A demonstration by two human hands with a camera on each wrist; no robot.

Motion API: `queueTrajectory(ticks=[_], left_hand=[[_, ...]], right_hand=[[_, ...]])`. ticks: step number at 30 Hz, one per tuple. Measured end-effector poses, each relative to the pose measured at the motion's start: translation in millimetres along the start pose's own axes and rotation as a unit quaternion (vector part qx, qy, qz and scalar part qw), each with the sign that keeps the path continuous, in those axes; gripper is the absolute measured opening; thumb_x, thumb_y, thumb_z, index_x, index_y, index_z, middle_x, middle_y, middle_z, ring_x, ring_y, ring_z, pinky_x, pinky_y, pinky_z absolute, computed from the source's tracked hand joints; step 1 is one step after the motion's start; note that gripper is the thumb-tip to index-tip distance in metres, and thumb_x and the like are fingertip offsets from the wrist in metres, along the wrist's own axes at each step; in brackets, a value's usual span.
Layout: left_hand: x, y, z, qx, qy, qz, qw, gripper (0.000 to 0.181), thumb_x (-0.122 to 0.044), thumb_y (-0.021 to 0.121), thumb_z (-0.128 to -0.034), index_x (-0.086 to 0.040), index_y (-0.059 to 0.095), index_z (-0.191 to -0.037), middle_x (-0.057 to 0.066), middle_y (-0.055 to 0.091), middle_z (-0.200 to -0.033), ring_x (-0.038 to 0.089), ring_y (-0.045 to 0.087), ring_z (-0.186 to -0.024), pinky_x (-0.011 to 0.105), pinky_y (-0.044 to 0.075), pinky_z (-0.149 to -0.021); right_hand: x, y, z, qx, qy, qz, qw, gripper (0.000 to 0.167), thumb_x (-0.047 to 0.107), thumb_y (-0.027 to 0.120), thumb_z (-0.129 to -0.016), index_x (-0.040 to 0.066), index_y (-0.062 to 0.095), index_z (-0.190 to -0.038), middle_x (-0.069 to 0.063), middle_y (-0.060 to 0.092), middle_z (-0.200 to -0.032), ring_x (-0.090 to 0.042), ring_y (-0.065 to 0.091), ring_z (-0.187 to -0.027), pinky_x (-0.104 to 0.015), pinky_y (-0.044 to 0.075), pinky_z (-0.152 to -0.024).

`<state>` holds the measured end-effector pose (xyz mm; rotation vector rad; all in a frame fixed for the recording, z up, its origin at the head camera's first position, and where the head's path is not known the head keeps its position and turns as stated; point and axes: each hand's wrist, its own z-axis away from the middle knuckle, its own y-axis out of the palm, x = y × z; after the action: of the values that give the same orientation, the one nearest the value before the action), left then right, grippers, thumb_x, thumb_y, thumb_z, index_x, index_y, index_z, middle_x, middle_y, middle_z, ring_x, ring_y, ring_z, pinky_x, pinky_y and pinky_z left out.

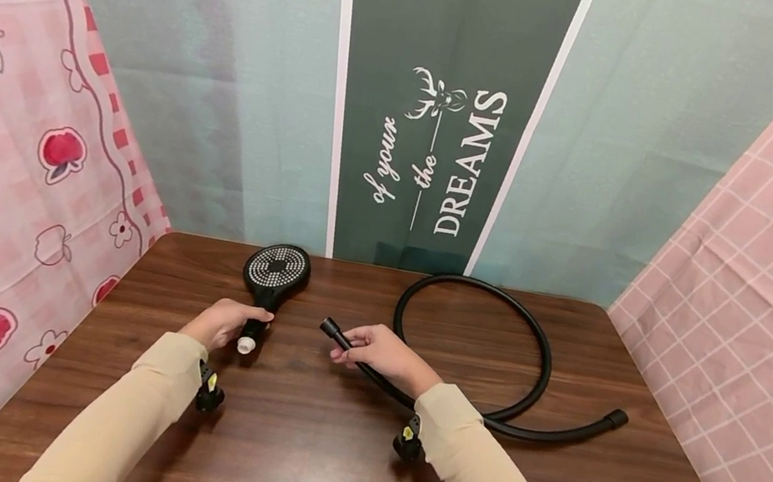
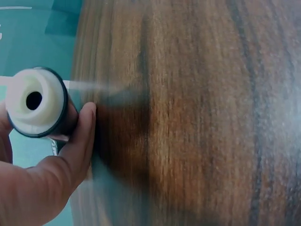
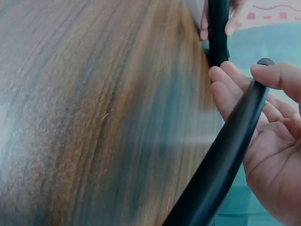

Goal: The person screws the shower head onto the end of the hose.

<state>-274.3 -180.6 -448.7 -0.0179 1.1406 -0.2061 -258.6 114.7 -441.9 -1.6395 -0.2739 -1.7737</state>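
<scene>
A black handheld shower head [image 1: 278,268] with a round, dotted spray face lies toward the left of the head view. My left hand [image 1: 227,322] grips its handle, with the thumb across it. The white hollow end [image 2: 35,102] of that handle faces the left wrist camera. Pinched between thumb and fingers of my right hand [image 1: 384,353] is a black shower hose [image 3: 221,155], close to one end. That end's black connector [image 1: 330,327] points left toward the shower head, with a gap between the two. Part of the left hand's grip is hidden behind the handle.
The hose's remaining length loops across the right side of the brown wooden table [image 1: 291,462], and its other connector [image 1: 616,418] lies near the right edge. Cloth hangings stand behind and on both sides: a grey-green one [image 1: 252,85], a pink patterned one and a pink checked one.
</scene>
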Motion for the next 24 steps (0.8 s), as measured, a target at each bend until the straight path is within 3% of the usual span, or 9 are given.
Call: queueTrajectory(ticks=[5, 11, 14, 19, 24], left_hand=[[3.6, -7.2, -5.5, 0.064, -0.009, 0.066, 0.9957, 0.040, -0.011, 0.062, -0.0966, 0.013, 0.049, -0.126, -0.001, 0.073, -0.082, 0.007, 0.067, -0.080, 0.019, 0.053, -0.073], [8.0, -11.4, -12.3, 0.144, -0.026, 0.163, 0.9758, 0.041, -0.008, 0.052, -0.1017, 0.011, 0.033, -0.134, 0.003, 0.075, -0.088, 0.009, 0.071, -0.082, 0.019, 0.058, -0.077], [11.0, -12.3, -15.3, 0.164, -0.032, 0.205, 0.9644, 0.036, -0.005, 0.048, -0.1029, 0.009, 0.032, -0.132, 0.008, 0.075, -0.092, 0.011, 0.072, -0.085, 0.021, 0.059, -0.081], [12.8, -11.6, -19.8, 0.195, -0.043, 0.267, 0.9428, 0.015, -0.003, 0.045, -0.1036, 0.006, 0.049, -0.115, 0.012, 0.074, -0.094, 0.014, 0.073, -0.087, 0.022, 0.060, -0.083], [12.8, -8.6, -27.0, 0.198, -0.047, 0.294, 0.9337, 0.022, -0.009, 0.047, -0.1046, 0.005, 0.043, -0.121, 0.011, 0.072, -0.094, 0.015, 0.072, -0.088, 0.022, 0.060, -0.083]], right_hand=[[4.9, 1.2, 0.2, -0.001, 0.007, -0.029, 0.9996, 0.041, -0.001, 0.056, -0.092, -0.012, 0.054, -0.131, -0.018, 0.074, -0.099, -0.023, 0.074, -0.094, -0.037, 0.061, -0.088], [6.3, 1.9, -1.9, 0.004, 0.016, -0.048, 0.9987, 0.044, -0.004, 0.056, -0.090, -0.014, 0.051, -0.133, -0.012, 0.071, -0.092, -0.011, 0.070, -0.073, -0.029, 0.062, -0.074], [6.8, 2.4, -2.2, -0.003, 0.016, -0.048, 0.9987, 0.043, -0.001, 0.058, -0.091, -0.014, 0.051, -0.132, -0.011, 0.071, -0.090, -0.009, 0.067, -0.069, -0.024, 0.060, -0.068], [5.8, 4.6, -4.4, -0.030, 0.015, -0.033, 0.9989, 0.036, 0.012, 0.067, -0.092, -0.008, 0.061, -0.121, -0.003, 0.066, -0.079, -0.007, 0.060, -0.060, -0.021, 0.056, -0.058], [1.6, 6.5, -10.3, -0.042, 0.008, -0.022, 0.9988, 0.029, 0.019, 0.069, -0.093, -0.002, 0.065, -0.113, -0.004, 0.062, -0.073, -0.007, 0.054, -0.053, -0.020, 0.051, -0.052]])
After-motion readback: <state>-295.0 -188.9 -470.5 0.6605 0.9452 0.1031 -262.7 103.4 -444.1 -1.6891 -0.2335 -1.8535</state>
